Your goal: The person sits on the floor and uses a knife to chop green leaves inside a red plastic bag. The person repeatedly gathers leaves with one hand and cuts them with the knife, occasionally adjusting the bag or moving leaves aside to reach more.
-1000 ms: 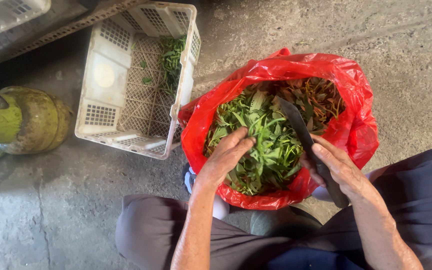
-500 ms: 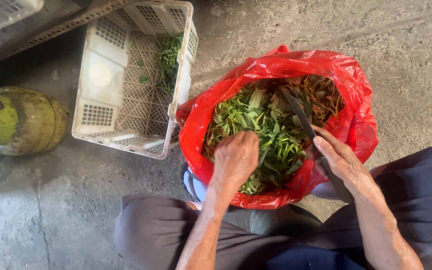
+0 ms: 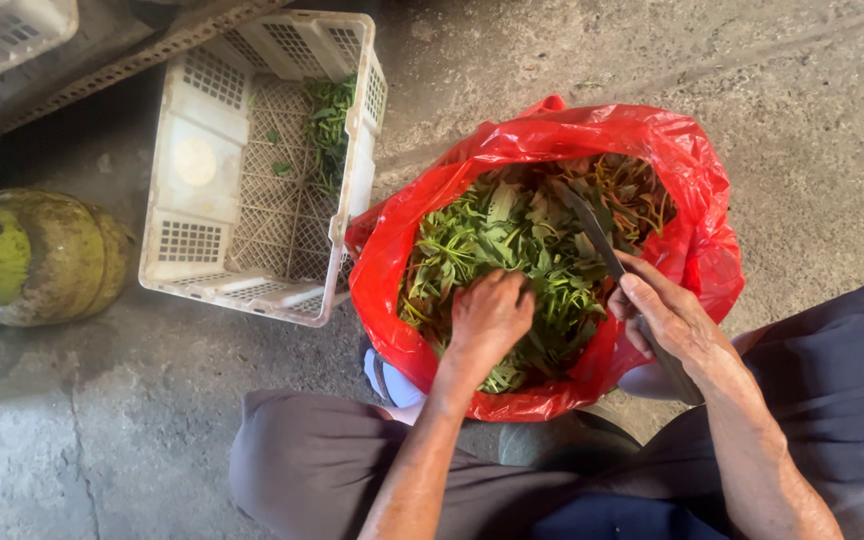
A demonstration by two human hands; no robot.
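Left to right: yellow-green metal gas cylinder (image 3: 47, 255) at left edge; white slotted plastic crate (image 3: 252, 170), upper left, touching the red plastic bag (image 3: 697, 215) of green leafy stems (image 3: 512, 240) at centre. Left hand (image 3: 489, 315) closed on stems; right hand (image 3: 667, 320) grips a dark long-bladed knife (image 3: 592, 235). Judged: keep blade clear of fingers; bare concrete floor (image 3: 812, 90) upper right.

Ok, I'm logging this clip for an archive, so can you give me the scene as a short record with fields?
setting: bare concrete floor, seen from above
left hand: left hand closed on the green leaves in the bag
right hand: right hand grips a dark knife, blade over the leaves
container: red plastic bag, open and full, between the person's knees
nearby: white plastic crate with a few greens; green gas cylinder at the left edge
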